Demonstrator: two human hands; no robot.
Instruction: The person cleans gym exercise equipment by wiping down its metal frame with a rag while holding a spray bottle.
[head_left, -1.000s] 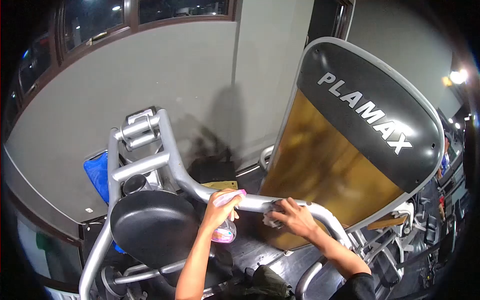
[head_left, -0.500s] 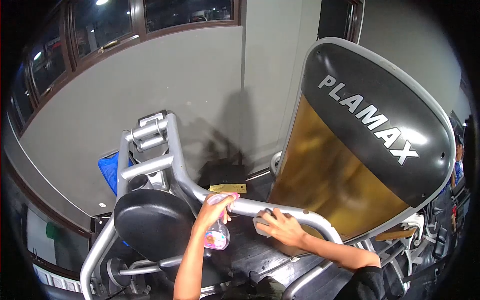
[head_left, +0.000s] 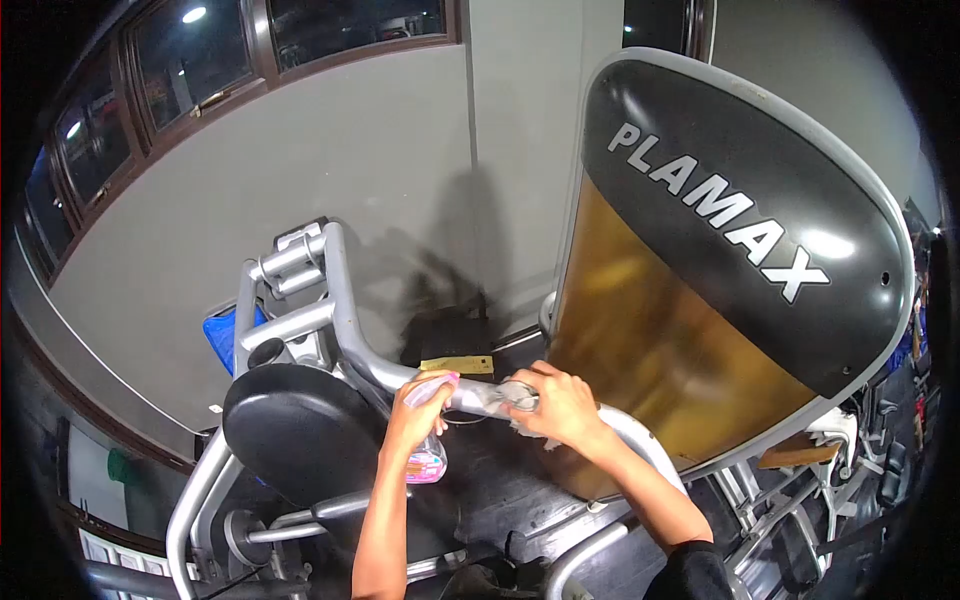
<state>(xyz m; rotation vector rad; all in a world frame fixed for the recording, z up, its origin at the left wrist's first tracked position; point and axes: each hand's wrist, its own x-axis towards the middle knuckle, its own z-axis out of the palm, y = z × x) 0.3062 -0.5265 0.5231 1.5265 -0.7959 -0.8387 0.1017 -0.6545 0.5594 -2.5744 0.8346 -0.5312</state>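
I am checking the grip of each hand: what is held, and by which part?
The left hand holds the bottle around its spray head. The right hand holds the cloth, bunched against the bar; by which part, I cannot tell.

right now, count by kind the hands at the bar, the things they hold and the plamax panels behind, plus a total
Hands: 2, the left hand and right hand
Spray bottle: 1
Crumpled cloth: 1
PLAMAX panel: 1
Total: 5
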